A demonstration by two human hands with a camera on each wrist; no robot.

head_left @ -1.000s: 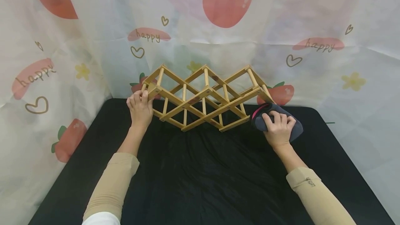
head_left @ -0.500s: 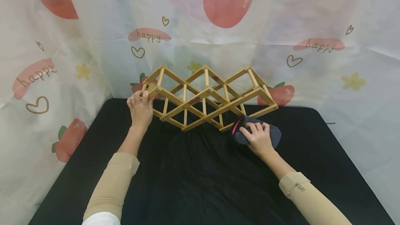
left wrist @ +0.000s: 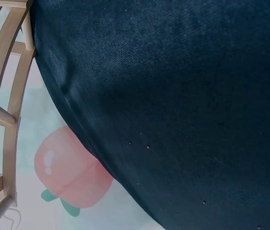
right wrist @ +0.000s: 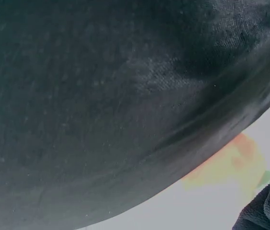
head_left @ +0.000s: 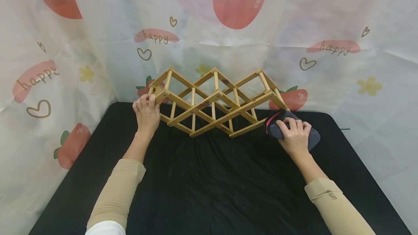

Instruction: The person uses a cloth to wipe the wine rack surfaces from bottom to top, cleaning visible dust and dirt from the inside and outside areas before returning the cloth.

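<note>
A collapsible wooden wine rack [head_left: 216,95], a lattice of slats and round rods, stands at the back of the black-covered table in the head view. My left hand [head_left: 146,116] grips its left end, fingers over the slat. At the rack's lower right corner, my right hand [head_left: 295,137] holds a bunched dark blue cloth [head_left: 313,139] with a pink edge, pressed against the slat end and covering that corner. Part of the fuzzy cloth [right wrist: 266,208] shows at the lower right of the right wrist view. Rack slats [left wrist: 1,52] line the left side of the left wrist view.
The black tablecloth [head_left: 209,184] spreads in front of the rack, with soft wrinkles. Close behind the rack hangs a white curtain [head_left: 277,21] printed with fruit, hearts and "happy"; it also runs along the left and right sides.
My right hand moved the cloth left and toward me along the lower right slat, then back out to the right corner. The left hand and the rack stayed in place.
</note>
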